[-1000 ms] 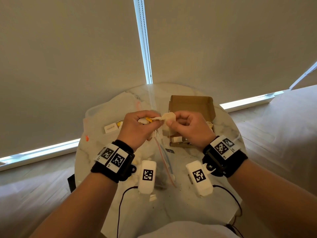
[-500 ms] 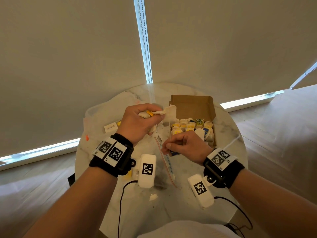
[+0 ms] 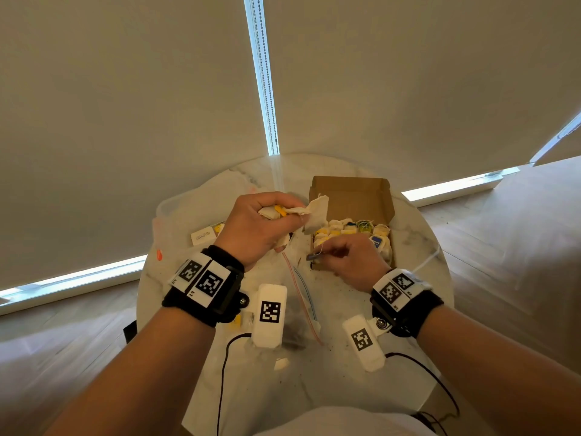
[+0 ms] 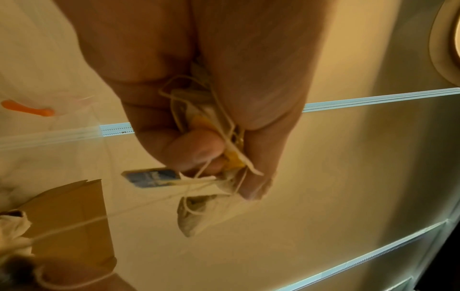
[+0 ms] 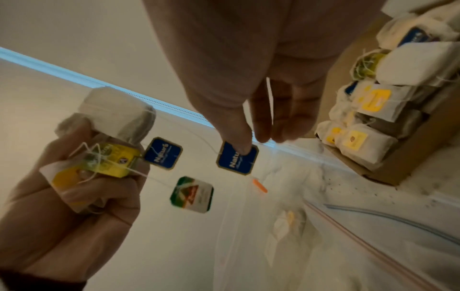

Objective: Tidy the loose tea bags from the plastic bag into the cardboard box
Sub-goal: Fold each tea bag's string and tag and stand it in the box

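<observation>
1. Your right hand (image 3: 347, 261) has dropped away from the left since a second ago and now pinches a blue tag (image 5: 237, 158) low by the cardboard box (image 3: 352, 196); its string is being drawn out.
2. Your left hand (image 3: 257, 226) clenches a tangled bunch of tea bags (image 4: 211, 208) (how many, can't tell), not yet boxed.
3. Plastic bag (image 3: 195, 221) beyond: contents mostly hidden.

Daylight slips in as bright strips around the blinds (image 3: 125, 89); the room itself is dim. Head view bends hard at its edges. Left wrist view glows amber, soft and smeared. Right wrist view is dusky, the fingers (image 5: 236, 126) blurred.
</observation>
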`<state>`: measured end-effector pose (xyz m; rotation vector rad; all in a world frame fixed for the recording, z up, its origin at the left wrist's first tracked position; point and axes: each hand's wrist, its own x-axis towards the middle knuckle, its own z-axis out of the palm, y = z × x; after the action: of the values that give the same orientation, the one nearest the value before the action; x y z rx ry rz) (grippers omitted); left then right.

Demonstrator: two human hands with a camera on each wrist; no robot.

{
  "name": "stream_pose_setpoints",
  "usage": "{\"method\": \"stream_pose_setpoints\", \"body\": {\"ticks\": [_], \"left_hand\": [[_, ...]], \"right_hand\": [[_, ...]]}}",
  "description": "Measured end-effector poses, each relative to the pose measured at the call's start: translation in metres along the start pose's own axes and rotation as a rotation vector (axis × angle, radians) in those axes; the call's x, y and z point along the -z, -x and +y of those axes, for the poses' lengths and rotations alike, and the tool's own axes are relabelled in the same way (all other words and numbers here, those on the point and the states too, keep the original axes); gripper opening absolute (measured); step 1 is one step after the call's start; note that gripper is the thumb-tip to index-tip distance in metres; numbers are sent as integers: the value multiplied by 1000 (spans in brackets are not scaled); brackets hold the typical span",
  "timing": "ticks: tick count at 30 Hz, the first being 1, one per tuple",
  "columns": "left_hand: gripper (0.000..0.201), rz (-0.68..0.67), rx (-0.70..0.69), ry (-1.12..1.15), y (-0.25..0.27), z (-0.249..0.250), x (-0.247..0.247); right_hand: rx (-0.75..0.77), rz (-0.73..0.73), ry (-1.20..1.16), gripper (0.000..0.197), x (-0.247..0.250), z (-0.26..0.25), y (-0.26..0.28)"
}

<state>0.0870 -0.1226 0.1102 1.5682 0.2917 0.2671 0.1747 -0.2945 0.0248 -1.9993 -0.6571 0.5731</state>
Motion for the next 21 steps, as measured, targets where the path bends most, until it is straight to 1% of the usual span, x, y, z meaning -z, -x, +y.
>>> {"method": "stream_pose_setpoints", "body": {"ticks": [1,4,8,12,16,21], "left_hand": [[29,-12,1,-4,1,1,0],[34,-36,2,-23,2,3,-1],[31,-29,-8,-22,2,6,-2],[27,4,-19,-14,-1,7,0],[25,7,-11,-9,-2,9,1],[30,-67,-6,0,1,9,0]], "right_hand": [[6,3,13,13,2,-4,-2],[-42,-34,-66,14,7,-16,-8],[-73,-131,-152,18,8,-25,-13],[-92,-216,-169,20,1,-21,-8],[-122,-224,-187,21,-2,-21,-4],[-148,-187,-247,19,2,-31,-8]]}}
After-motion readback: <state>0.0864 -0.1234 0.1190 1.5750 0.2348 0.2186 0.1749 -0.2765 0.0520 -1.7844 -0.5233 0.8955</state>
